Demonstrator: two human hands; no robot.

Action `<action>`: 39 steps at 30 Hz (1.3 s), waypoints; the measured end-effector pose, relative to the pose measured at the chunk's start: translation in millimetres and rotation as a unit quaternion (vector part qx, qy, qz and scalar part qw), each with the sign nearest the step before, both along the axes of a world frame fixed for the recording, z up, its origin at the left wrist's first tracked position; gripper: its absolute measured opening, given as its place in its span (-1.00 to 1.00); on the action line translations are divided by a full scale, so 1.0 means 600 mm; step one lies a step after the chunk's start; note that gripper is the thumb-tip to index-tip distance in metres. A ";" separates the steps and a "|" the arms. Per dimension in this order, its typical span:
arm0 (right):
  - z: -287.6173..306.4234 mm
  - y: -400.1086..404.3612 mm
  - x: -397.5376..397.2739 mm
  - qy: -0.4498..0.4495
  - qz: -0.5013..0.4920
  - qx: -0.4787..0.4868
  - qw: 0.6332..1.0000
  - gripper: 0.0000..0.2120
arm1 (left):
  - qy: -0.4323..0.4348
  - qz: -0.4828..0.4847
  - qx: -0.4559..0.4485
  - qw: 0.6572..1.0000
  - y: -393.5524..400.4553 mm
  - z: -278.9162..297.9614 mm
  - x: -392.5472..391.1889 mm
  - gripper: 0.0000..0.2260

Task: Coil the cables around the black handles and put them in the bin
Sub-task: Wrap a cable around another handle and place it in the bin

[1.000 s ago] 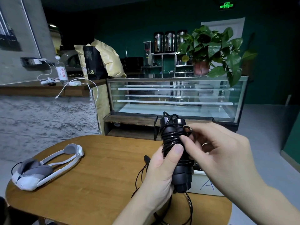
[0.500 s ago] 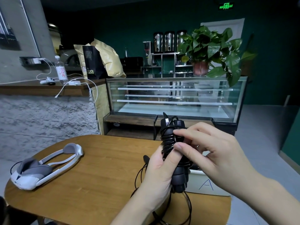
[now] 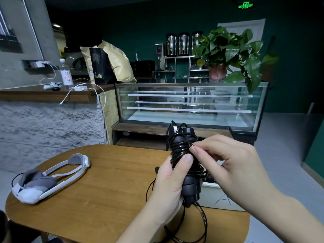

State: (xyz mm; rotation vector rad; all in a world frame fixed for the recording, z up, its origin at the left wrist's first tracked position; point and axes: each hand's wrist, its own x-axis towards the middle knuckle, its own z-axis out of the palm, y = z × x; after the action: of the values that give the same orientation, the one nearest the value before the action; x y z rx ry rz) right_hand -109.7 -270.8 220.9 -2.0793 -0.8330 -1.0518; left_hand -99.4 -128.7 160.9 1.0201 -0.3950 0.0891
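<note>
Nearest the camera, slack loops of thin black cable (image 3: 203, 225) hang below the hands over the near edge of the round wooden tabletop (image 3: 105, 190). Above them the left hand (image 3: 168, 188) grips a bundle of black cylindrical handles (image 3: 190, 188), held roughly upright, its fingers wrapped around the back and its thumb pressed flat against the cable turns already wound around the upper part. The right hand (image 3: 233, 169) meets the bundle from the right, thumb and forefinger pinched together on a strand of cable at the wound section, the other fingers curled. Just behind the hands, a white plastic bin (image 3: 222, 199) with a blue letter drawn on its side sits on the tabletop. Farther left on the tabletop lies a white and grey headset (image 3: 47, 179). Beyond the tabletop stands a glass display case (image 3: 189, 106) with a potted green plant (image 3: 228, 55) on top.
</note>
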 end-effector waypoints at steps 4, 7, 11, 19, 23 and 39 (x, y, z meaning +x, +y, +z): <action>0.028 -0.007 0.003 0.128 0.010 -0.037 0.991 -0.88 | 0.003 0.005 0.039 0.999 0.003 -0.006 0.000 -0.53; 0.032 -0.011 0.011 0.180 0.028 -0.032 0.983 -0.89 | -0.001 -0.003 0.053 0.999 0.003 -0.010 -0.001 -0.53; 0.020 0.001 0.005 0.065 0.008 -0.013 0.998 -0.89 | -0.016 -0.007 0.029 0.999 0.001 -0.005 -0.003 -0.56; -0.001 0.000 0.005 -0.009 0.015 -0.017 1.000 -0.89 | -0.014 0.010 0.015 1.000 0.009 0.002 0.002 -0.55; -0.002 -0.002 0.008 -0.030 0.016 -0.024 0.999 -0.87 | -0.018 0.000 0.012 1.000 0.008 0.001 -0.003 -0.56; -0.014 -0.001 0.012 -0.084 0.031 -0.073 0.993 -0.83 | -0.031 -0.004 0.014 0.999 0.012 0.009 -0.005 -0.64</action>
State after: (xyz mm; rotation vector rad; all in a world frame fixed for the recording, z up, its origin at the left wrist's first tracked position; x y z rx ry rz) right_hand -102.8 -271.7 212.7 -2.0910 -1.0807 -1.1739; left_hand -102.2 -121.4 166.6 1.0457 -0.4572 0.1092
